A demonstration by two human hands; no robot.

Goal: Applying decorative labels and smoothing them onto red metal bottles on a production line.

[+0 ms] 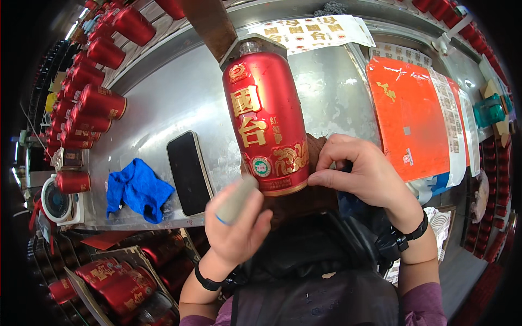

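Note:
A glossy red bottle point(269, 125) with raised gold characters and a gold dragon lies with its clear glass neck in a metal holder point(235, 50). Its base points toward me. Near the base is a small round green-and-white sticker point(261, 166). My left hand point(239, 223) is at the bottle's lower left, holding nothing visible. A grey-beige cover with a blue rim sheathes one slightly blurred finger, its tip close to the sticker. My right hand point(353, 165) is closed in a pinch at the base's right edge, thumb against the bottle; anything between the fingertips is hidden.
On the metal table point(136, 114) lie a blue cloth point(140, 190) and a black phone point(190, 174). Sticker sheets point(310, 33) lie behind, an orange package point(408, 119) at right. Red bottles point(100, 103) crowd the left side; a round-dial scale point(57, 200) stands there. A box of bottles point(122, 285) sits below.

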